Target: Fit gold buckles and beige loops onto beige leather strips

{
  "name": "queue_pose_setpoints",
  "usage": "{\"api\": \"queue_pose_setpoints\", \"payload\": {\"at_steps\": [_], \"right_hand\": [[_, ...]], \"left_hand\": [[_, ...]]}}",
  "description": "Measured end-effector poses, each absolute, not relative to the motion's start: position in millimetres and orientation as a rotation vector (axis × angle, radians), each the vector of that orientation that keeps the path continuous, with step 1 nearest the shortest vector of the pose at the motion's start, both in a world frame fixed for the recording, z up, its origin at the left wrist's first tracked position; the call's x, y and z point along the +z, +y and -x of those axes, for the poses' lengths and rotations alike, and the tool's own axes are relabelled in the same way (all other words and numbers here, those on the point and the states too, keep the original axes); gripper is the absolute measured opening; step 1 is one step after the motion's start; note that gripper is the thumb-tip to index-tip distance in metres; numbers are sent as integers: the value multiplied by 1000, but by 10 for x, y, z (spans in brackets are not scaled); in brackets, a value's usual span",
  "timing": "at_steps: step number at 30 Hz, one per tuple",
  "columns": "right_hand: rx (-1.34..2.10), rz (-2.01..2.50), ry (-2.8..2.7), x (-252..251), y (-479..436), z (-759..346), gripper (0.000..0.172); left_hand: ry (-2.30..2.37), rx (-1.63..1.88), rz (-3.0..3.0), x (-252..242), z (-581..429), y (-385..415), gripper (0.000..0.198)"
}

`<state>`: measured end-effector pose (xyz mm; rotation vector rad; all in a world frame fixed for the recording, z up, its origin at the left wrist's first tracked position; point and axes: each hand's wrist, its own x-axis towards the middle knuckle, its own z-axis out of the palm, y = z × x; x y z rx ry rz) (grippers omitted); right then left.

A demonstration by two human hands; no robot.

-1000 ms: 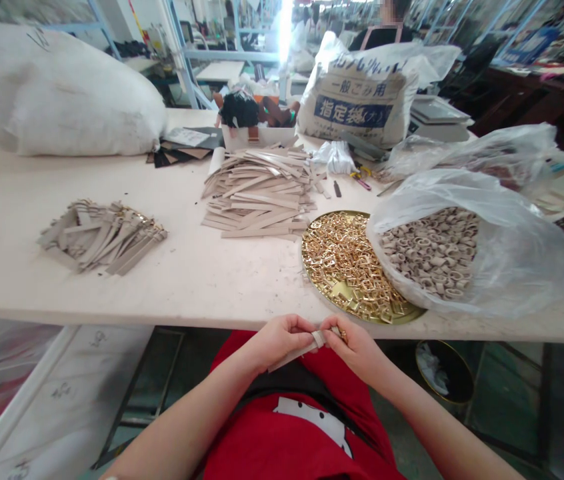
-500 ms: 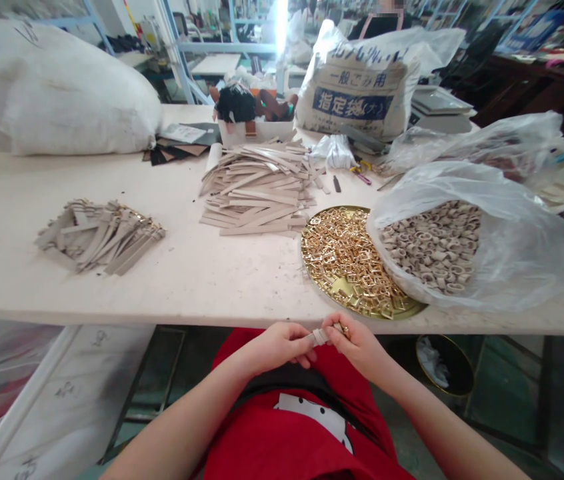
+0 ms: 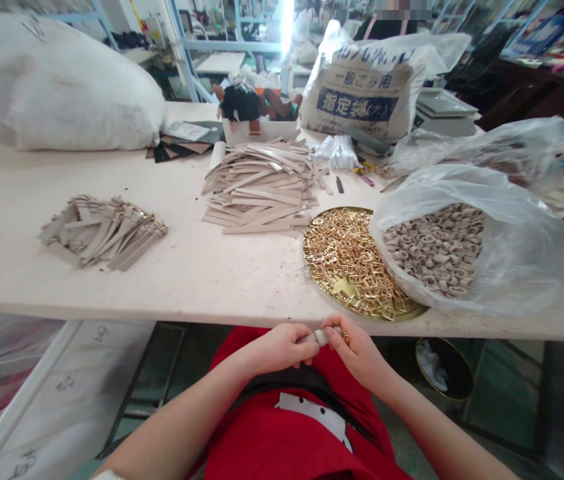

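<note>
Just off the table's front edge, both my hands are closed on one grey-beige strap [image 3: 311,339]. My left hand [image 3: 282,345] pinches its left part. A strap loop [image 3: 321,337] sits around the strap between my hands. My right hand [image 3: 353,347] grips the other end, where a gold buckle [image 3: 345,337] shows between the fingers. Closest to my hands on the table is a round gold tray [image 3: 415,311] heaped with gold buckles [image 3: 349,257]. Beside it an open plastic bag [image 3: 527,247] holds many strap loops [image 3: 435,250], partly overlapping the tray.
A pile of loose straps [image 3: 262,190] lies mid-table, with a bundle of buckled straps [image 3: 107,230] to the left. White sacks [image 3: 72,87], a printed bag [image 3: 362,93], scissors [image 3: 365,175] and a scale [image 3: 445,110] stand farther back. A bin [image 3: 445,367] is below right.
The loop and the fingers around it have shifted slightly on the strap, and more of the strap shows by my left hand. The view has tilted a little.
</note>
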<state>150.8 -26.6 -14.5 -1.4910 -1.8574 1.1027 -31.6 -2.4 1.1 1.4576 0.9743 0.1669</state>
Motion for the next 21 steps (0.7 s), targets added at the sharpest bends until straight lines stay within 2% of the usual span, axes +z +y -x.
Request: {"api": "queue_pose_setpoints", "payload": {"at_steps": [10,15,21], "right_hand": [[975,1526,-2076,-129,-235,-1503,18],[1008,1564,-1973,-154,-249,-1487,19],[1060,1573,-1876,-161,-264,-1465,19]], "left_hand": [[957,155,-1445,6,314,6,29],[939,146,-1458,42,319,26,22],[1065,123,-1493,-66,284,7,32]]}}
